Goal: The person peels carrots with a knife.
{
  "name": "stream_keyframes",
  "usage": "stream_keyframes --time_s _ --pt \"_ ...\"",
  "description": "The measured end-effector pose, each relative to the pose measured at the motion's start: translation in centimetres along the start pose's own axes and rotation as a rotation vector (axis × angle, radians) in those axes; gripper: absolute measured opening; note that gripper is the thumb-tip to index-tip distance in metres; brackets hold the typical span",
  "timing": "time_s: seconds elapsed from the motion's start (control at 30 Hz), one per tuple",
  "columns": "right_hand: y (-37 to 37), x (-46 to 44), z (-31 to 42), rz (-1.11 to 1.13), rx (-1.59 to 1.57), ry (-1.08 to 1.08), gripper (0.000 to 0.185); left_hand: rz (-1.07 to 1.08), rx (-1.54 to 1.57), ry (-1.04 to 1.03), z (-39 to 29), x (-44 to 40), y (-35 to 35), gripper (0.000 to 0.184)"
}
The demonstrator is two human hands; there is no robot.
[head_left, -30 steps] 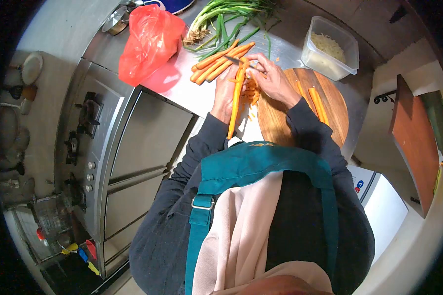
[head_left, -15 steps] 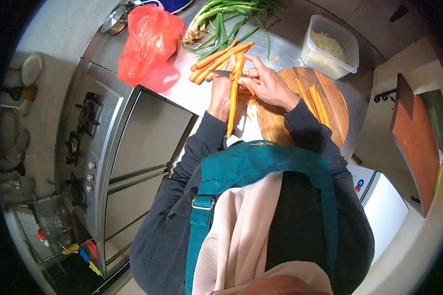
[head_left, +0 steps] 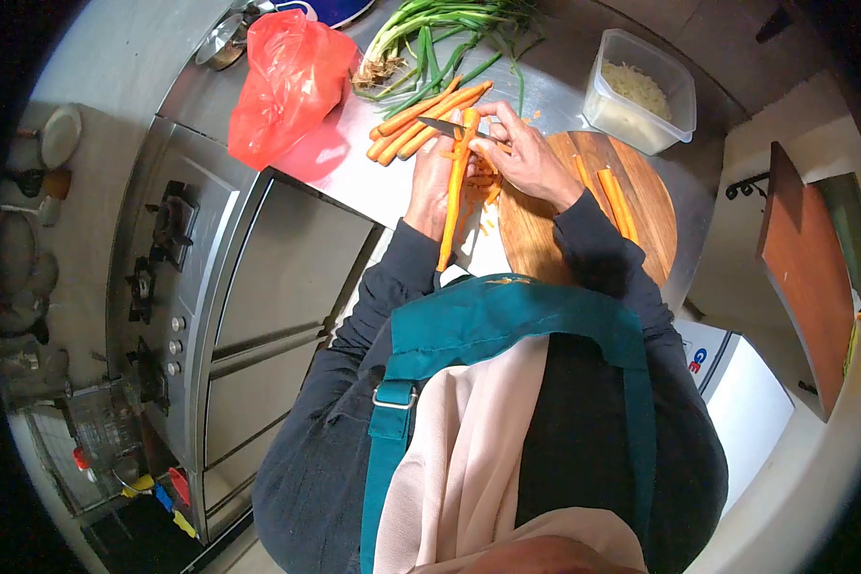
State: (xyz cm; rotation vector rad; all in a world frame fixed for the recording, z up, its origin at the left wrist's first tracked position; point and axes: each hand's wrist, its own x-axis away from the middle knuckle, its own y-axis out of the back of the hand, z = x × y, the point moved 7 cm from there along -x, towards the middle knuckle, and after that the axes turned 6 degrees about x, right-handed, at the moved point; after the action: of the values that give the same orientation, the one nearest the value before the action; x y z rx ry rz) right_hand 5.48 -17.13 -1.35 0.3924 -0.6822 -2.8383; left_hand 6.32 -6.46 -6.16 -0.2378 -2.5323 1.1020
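My left hand [head_left: 431, 187] is closed round a long orange carrot [head_left: 456, 196], whose thin end points down toward my apron. In my right hand [head_left: 529, 161] is a knife [head_left: 441, 126], its dark blade lying across the upper part of that carrot and pointing left. Orange peelings [head_left: 488, 187] lie under and between my hands. Several whole carrots [head_left: 417, 122] are piled just beyond my left hand. To the right, carrot pieces [head_left: 619, 203] rest on a round wooden board [head_left: 537, 232], partly covered by my right forearm.
A red plastic bag [head_left: 289, 88] stands at the far left of the counter, with green onions [head_left: 434, 40] beside it. At the far right is a clear tub [head_left: 638, 93] of pale shreds. The stove [head_left: 170, 277] lies left, a white appliance [head_left: 748, 390] right.
Compared with the earlier frames, the knife has shifted along the upper carrot, and its blade now shows more fully over the pile. My right hand has moved slightly; the carrot's lower end has shifted slightly left.
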Motion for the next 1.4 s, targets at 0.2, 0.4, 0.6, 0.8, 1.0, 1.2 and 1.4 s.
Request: stream_keyframes --time_s 0.2,0.4,0.6,0.8,1.0,1.2,1.4 --pt "0.1 -0.1 0.4 0.020 -0.065 -0.029 0.027 -0.022 0.003 -0.039 -0.4 0.1 0.0 0.023" --pt "0.2 -0.4 0.3 -0.046 -0.068 0.039 0.021 -0.037 -0.056 -0.049 -0.4 0.2 0.4 0.025" --pt "-0.5 -0.8 -1.8 -0.073 -0.107 0.004 0.015 -0.041 -0.078 -0.029 -0.3 0.4 0.4 0.024" --pt "-1.2 -0.3 -2.6 -0.121 -0.069 -0.041 0.013 -0.054 -0.136 -0.015 0.0 0.3 0.9 0.024" --pt "-0.8 -0.4 -3.6 -0.214 0.001 -0.043 0.015 -0.080 -0.153 -0.043 -0.3 1.1 0.0 0.024" --pt "-1.1 1.7 -2.5 -0.072 0.122 -0.051 0.020 -0.121 -0.052 -0.037 -0.1 -0.9 3.1 0.024" --pt "-3.0 4.8 3.1 -0.036 0.268 0.217 0.037 -0.106 0.081 -0.050 -1.7 -2.2 3.4 0.028"
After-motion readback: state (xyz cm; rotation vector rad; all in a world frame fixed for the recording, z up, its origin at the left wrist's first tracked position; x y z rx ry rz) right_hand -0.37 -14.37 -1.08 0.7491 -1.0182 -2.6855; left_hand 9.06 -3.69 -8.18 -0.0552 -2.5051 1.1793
